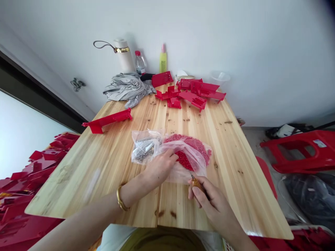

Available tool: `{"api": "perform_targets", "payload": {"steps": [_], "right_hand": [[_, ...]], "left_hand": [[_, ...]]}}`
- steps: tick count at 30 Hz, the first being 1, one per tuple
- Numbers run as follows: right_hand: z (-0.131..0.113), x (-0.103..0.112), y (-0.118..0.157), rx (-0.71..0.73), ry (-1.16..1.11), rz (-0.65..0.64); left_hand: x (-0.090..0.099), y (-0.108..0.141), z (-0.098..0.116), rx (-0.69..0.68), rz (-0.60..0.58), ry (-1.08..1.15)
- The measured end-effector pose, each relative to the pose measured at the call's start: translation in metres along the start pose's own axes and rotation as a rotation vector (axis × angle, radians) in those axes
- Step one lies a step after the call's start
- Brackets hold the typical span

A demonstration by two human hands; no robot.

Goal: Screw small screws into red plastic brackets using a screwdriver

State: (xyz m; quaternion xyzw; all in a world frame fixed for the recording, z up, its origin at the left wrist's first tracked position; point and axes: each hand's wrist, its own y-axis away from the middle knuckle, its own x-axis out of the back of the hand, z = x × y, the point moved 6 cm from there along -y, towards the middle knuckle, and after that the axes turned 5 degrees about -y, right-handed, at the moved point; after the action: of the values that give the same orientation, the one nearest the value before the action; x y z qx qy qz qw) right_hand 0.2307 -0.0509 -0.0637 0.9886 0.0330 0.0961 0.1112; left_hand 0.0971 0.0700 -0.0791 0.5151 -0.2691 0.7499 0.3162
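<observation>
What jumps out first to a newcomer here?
Red: small red pieces in a clear plastic bag mid-table, with the left-hand grip at the plastic. Larger red parts lie toward the table's far end, and a red heap sits beside its left edge. Near the bag, the right-hand grip holds an amber-handled tool.

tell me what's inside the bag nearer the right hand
Small red pieces show inside the bag. The left hand covers part, so whatever lies beneath it cannot be seen.
</observation>
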Motion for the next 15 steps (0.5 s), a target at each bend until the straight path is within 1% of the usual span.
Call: {"api": "perform_targets", "payload": {"steps": [3,5,6,8,10,11,12,15], "right_hand": [[0.004,0.0,0.0,0.015,0.005,0.005],[0.006,0.0,-0.001,0.022,0.014,0.008],[0.006,0.0,-0.003,0.029,0.025,0.007],[0.004,0.0,-0.006,0.062,0.068,0.019],[0.0,0.001,-0.009,0.115,0.137,0.051],[-0.002,0.001,-0.011,0.149,0.176,0.07],[-0.004,0.001,-0.013,0.182,0.212,0.082],[-0.009,-0.003,-0.017,0.236,0.281,0.076]], "left_hand": [[0.002,-0.004,-0.002,-0.012,-0.049,-0.077],[0.003,-0.005,-0.001,-0.004,-0.034,-0.08],[0.005,-0.005,0.001,-0.003,-0.003,-0.049],[0.011,-0.003,0.004,-0.008,0.107,0.088],[0.02,0.003,0.005,0.007,0.228,0.293],[0.024,0.007,0.005,0.032,0.268,0.4],[0.027,0.012,0.005,0.065,0.286,0.502],[0.033,0.024,0.007,0.147,0.284,0.738]]}}
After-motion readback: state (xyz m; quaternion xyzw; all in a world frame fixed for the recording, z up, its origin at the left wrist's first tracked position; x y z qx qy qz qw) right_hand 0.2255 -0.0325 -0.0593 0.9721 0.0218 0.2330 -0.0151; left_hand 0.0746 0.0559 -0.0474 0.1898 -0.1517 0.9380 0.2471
